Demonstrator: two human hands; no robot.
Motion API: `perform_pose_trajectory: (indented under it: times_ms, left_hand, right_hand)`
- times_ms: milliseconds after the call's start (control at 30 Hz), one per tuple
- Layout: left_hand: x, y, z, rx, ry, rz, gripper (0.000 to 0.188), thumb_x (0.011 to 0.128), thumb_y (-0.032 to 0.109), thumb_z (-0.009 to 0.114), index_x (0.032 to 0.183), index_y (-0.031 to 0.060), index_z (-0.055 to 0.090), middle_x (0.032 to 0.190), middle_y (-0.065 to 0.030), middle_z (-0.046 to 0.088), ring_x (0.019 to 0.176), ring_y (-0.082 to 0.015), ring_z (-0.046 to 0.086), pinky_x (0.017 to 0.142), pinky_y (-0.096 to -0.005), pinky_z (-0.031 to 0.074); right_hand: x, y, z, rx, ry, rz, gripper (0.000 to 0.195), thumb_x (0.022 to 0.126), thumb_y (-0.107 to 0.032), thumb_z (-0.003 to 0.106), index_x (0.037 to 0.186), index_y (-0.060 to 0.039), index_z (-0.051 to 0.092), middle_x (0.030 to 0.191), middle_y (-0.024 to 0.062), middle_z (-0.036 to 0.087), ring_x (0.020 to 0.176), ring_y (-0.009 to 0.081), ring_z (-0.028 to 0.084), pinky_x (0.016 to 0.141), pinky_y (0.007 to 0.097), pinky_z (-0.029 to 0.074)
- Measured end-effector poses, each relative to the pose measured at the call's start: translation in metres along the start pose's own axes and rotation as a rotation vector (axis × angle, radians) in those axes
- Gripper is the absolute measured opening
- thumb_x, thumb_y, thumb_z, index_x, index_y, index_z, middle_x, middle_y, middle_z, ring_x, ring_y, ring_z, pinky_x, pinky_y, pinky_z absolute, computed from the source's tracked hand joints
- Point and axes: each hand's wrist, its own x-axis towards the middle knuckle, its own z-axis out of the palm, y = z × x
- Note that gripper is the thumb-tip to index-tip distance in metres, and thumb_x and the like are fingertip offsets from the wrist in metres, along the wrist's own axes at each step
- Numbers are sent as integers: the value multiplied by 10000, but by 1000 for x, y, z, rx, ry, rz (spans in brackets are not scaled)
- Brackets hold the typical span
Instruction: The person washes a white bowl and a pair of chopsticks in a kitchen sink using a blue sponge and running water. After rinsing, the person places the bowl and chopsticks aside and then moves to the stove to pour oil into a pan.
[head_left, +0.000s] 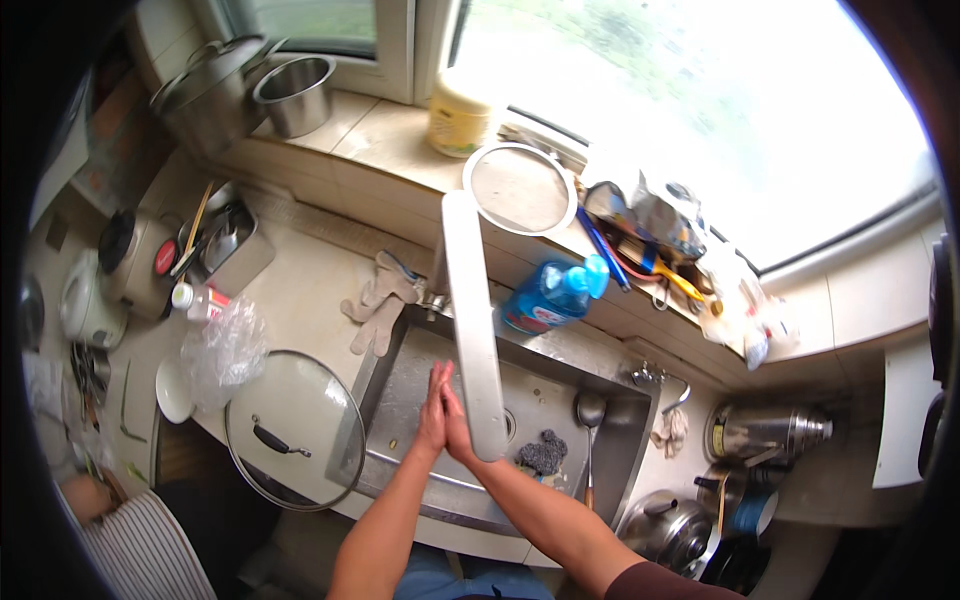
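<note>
Over the stainless steel sink (424, 375), my left hand (430, 421) and my right hand (455, 429) are pressed palm to palm, fingers straight and together. I see nothing held between them. The long metal faucet spout (475, 330) reaches over the basin and partly covers my right hand; whether water runs cannot be seen. To the right in the basin lie a steel wool scrubber (543, 453) with food scraps around it and a ladle (590, 412) leaning toward the front edge. A glass pot lid (300, 397) rests on the counter at the left, overlapping the sink's rim.
Gloves (382, 304) lie behind the sink's left corner. A blue soap bottle (546, 296) stands behind the basin. A sieve (520, 187) juts from the windowsill. Kettles (667, 529) crowd the right. At the lower left is another person's striped sleeve (146, 551).
</note>
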Motion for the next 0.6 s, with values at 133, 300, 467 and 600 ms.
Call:
perform_pose_trajectory:
  times_ms: [133,300,467,600]
  left_hand:
    - [-8,23,15,136,143,224,575,1031,349,284,1490,4,261,1562,-189,221,1459,-318,167,1180,-376,141]
    - [19,31,-1,69,136,323,512,1048,336,245,1422,23,400,1513,-106,363,1452,-300,205,1180,-373,163]
    - [11,-25,0,178,159,321,443,1028,221,299,1414,50,437,1494,-103,397,1457,-289,196,1180,-381,177]
    - [9,-18,11,55,157,289,458,1036,263,292,1414,47,436,1504,-116,377,1463,-285,170,1181,-371,158]
  right_hand:
    - [17,-31,9,478,14,428,617,1040,-438,312,1524,-71,207,1564,58,237,1424,209,232,1154,305,194]
    - [17,-25,9,482,107,426,591,1050,-368,333,1519,-38,190,1568,81,215,1437,213,200,1164,309,187]
    - [14,-22,15,365,107,497,610,1042,-409,325,1522,-56,195,1567,72,226,1433,211,214,1160,311,191]
    - [11,-24,12,333,108,505,626,1035,-441,318,1524,-70,198,1566,64,234,1429,210,226,1157,313,194]
